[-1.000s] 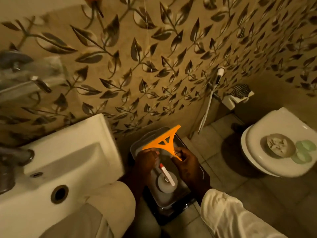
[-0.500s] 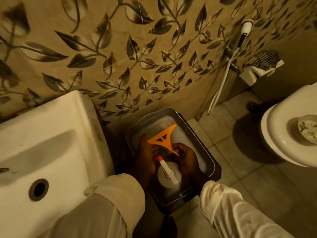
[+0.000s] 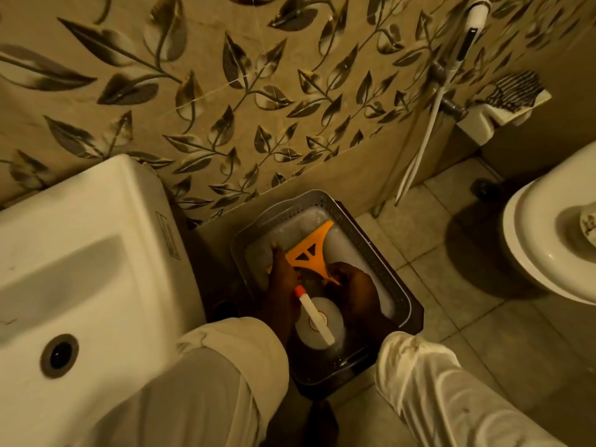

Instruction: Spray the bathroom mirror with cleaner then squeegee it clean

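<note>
An orange squeegee (image 3: 310,253) lies low inside a grey perforated basket (image 3: 380,253) on the floor, its blade pointing toward the wall. My left hand (image 3: 283,272) grips its left side and my right hand (image 3: 351,285) holds its handle end. Just in front of my hands stands a white spray bottle (image 3: 317,321) with a red-tipped nozzle, seen from above, inside the same basket. The mirror is out of view.
A white washbasin (image 3: 80,269) fills the left. A white toilet (image 3: 548,246) stands at the right with something resting on its lid. A hand shower hose (image 3: 429,124) and a soap holder (image 3: 503,108) hang on the leaf-patterned wall. Tiled floor lies between basket and toilet.
Both hands have lowered the orange squeegee from above the basket down into it. My view has tilted downward, so the tap and shelf at the left have left the frame.
</note>
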A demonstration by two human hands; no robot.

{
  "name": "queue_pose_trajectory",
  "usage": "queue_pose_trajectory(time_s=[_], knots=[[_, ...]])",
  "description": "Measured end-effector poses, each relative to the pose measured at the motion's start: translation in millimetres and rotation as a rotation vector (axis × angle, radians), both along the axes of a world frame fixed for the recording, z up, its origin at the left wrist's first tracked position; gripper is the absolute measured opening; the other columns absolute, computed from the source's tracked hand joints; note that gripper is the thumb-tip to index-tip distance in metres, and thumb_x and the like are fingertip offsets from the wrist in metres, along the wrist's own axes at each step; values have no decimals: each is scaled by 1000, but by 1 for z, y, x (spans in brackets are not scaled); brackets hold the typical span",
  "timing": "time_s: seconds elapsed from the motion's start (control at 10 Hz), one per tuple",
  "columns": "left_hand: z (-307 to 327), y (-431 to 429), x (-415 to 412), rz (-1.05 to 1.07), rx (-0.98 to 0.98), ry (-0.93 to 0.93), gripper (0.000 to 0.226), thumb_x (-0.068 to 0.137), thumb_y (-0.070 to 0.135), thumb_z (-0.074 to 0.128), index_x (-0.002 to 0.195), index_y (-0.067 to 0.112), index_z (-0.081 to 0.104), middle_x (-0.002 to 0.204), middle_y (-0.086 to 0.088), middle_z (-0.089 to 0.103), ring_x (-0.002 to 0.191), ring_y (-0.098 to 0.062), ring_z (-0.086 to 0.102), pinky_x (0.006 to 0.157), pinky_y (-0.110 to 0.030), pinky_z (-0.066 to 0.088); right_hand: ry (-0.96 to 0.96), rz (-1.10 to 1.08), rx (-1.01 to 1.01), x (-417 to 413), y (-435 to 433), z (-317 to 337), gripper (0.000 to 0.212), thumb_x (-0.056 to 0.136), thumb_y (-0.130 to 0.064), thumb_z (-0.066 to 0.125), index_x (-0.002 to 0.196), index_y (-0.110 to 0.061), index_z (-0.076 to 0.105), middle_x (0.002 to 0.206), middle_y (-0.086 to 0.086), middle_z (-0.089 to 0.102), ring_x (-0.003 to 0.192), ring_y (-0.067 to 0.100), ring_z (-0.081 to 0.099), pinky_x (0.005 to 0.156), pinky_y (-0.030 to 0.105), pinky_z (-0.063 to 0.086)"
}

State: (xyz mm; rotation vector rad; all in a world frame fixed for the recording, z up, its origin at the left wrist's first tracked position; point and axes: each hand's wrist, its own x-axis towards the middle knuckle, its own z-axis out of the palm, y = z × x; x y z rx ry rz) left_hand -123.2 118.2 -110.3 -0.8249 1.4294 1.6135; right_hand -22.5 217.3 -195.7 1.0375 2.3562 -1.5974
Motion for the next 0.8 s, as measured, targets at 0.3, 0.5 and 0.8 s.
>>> queue_pose_trajectory(time_s=[0.3,0.5,0.8], knots=[[23,-5,1,-27,-248,176,67,104,57,35,145,6,48,142,-24,53,130,-42,52,112,-53,41,13,-5,176,3,2,43,30,97,-23,73,125,-13,75,126,14,71,117,33,67,103,46,53],[64,-23,-13,-196,-421,530,59,106,52,34,142,8,51,143,-20,53,132,-37,49,114,-48,37,83,51,259,4,13,101,37,101,-21,67,133,-3,69,133,23,67,121,41,64,103,50,51],[143,-55,-9,-901,-902,1428,68,99,58,38,151,13,44,154,-10,45,143,-27,41,115,-42,34,143,178,595,-10,11,191,86,91,-68,28,152,-12,52,160,15,49,153,35,38,128,50,22]])
